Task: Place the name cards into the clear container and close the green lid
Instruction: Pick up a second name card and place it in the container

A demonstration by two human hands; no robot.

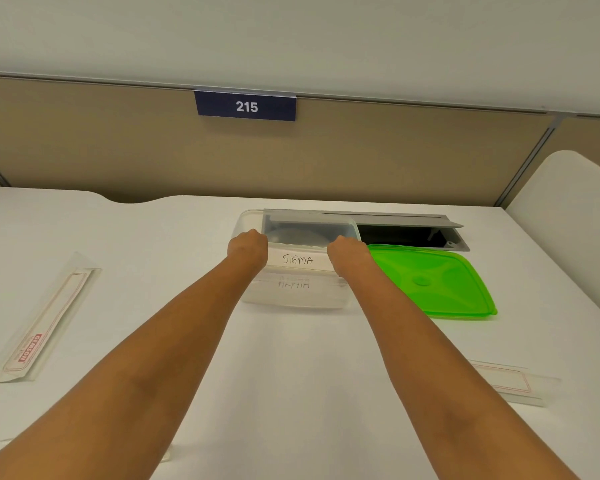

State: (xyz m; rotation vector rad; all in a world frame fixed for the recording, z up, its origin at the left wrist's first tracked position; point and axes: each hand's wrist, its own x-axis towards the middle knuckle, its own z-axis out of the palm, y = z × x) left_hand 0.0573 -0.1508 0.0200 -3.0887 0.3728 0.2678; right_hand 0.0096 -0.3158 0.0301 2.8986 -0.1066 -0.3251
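We hold the card by its two short ends, our left hand and right hand each curled round one end. Its long side runs left to right, just above the clear box. We think it can go straight down between the walls. The green lid lies just beside the box, nearer our right hand, with bare table around.

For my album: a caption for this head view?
Left hand and right hand hold SIGMA card at container, lid beside it.
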